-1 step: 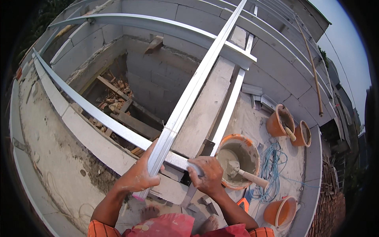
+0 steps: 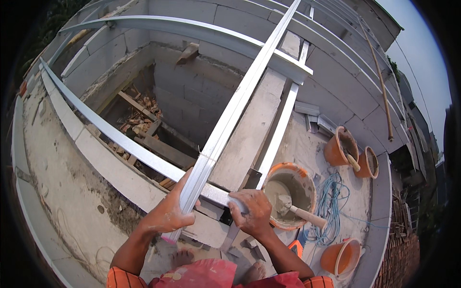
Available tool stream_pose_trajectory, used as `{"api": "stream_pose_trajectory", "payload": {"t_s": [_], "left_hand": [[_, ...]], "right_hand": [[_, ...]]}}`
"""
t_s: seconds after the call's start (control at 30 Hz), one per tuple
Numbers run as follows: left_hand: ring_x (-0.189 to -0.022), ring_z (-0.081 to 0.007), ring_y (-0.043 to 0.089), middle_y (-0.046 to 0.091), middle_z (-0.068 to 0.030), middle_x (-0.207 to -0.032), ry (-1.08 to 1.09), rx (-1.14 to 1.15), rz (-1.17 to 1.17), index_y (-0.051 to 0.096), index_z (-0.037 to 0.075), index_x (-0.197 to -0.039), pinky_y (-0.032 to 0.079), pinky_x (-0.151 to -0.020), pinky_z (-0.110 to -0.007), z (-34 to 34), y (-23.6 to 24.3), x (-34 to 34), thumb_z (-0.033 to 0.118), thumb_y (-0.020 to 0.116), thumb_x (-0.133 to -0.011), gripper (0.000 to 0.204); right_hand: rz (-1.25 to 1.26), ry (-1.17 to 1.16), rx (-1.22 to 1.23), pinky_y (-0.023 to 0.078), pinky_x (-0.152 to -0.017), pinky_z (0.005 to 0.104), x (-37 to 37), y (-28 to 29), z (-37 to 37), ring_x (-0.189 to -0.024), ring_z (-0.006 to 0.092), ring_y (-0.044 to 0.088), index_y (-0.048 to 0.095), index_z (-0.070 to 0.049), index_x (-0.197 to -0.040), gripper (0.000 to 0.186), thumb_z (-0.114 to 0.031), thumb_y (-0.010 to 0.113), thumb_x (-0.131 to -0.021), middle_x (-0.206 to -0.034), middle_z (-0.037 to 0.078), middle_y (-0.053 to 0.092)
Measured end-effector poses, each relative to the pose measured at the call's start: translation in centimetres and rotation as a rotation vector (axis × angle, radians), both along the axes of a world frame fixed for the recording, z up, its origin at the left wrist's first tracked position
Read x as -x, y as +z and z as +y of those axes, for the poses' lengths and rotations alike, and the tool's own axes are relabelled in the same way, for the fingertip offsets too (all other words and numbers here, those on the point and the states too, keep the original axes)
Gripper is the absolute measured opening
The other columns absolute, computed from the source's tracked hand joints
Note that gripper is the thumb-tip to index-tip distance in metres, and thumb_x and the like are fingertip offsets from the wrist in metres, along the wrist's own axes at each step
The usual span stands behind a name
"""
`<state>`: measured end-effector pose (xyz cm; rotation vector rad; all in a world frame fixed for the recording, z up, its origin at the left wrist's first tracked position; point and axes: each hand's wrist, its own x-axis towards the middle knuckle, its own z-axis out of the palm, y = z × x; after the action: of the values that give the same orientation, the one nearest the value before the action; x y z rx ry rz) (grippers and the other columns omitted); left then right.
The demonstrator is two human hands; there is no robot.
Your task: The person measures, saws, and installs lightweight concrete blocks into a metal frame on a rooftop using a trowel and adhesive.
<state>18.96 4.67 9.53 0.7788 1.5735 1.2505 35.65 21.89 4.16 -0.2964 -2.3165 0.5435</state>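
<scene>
A long silvery metal channel [image 2: 225,127] runs from near me up to the far top of the view. My left hand [image 2: 168,211] is wrapped round its near end, thumb on the right side. Beneath it crosses a second metal channel [image 2: 129,149], coming from the far left over the block wall. My right hand [image 2: 254,211] is closed on the right end of that crossing channel, thumb at its near side. A thin tie [image 2: 205,157] goes round the long channel just beyond my left hand. The fingers' undersides are hidden.
On the right stand an orange bucket [image 2: 273,175] of wet mortar with a trowel [image 2: 307,217], smaller orange buckets [image 2: 340,149], a coil of blue cord [image 2: 331,204] and an orange-handled saw [image 2: 296,248]. A deep opening with wooden planks [image 2: 165,151] and rubble lies left, between grey block walls [image 2: 110,180].
</scene>
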Motion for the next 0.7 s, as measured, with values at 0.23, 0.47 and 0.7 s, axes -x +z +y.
{"api": "stream_pose_trajectory", "payload": {"t_s": [0.23,0.47,0.7], "left_hand": [[-0.105,-0.0279,0.054,0.034,-0.0235,-0.143,-0.031,0.016,0.045,-0.003,0.005,-0.154,0.046,-0.092,-0.040,-0.5,-0.7,-0.1,0.001,0.056,-0.067,0.105],[-0.102,-0.0250,0.054,0.042,-0.0216,-0.132,-0.017,0.021,0.037,-0.005,0.006,-0.154,0.045,-0.092,-0.039,-0.3,-0.8,-1.1,0.008,0.061,-0.070,0.106],[-0.105,-0.0253,0.055,0.038,-0.0231,-0.137,0.005,0.003,0.032,-0.003,0.006,-0.154,0.045,-0.093,-0.040,-0.4,-1.0,-1.4,0.009,0.066,-0.072,0.107]], "right_hand": [[0.002,0.026,-0.005,0.046,-0.063,0.0337,0.2,0.1,0.1,-0.072,0.0222,0.061,0.069,-0.011,-0.093,0.026,-0.009,0.075,-0.068,-0.083,0.005,0.065],[0.016,0.025,0.001,0.048,-0.065,0.0346,0.4,-0.4,0.0,-0.073,0.0234,0.061,0.069,-0.010,-0.093,0.027,-0.008,0.075,-0.068,-0.082,0.007,0.065],[-0.030,0.015,0.048,0.049,-0.069,0.0364,0.0,0.4,-0.3,-0.078,0.0270,0.063,0.070,-0.008,-0.091,0.021,-0.006,0.073,-0.071,-0.083,0.010,0.066]]}}
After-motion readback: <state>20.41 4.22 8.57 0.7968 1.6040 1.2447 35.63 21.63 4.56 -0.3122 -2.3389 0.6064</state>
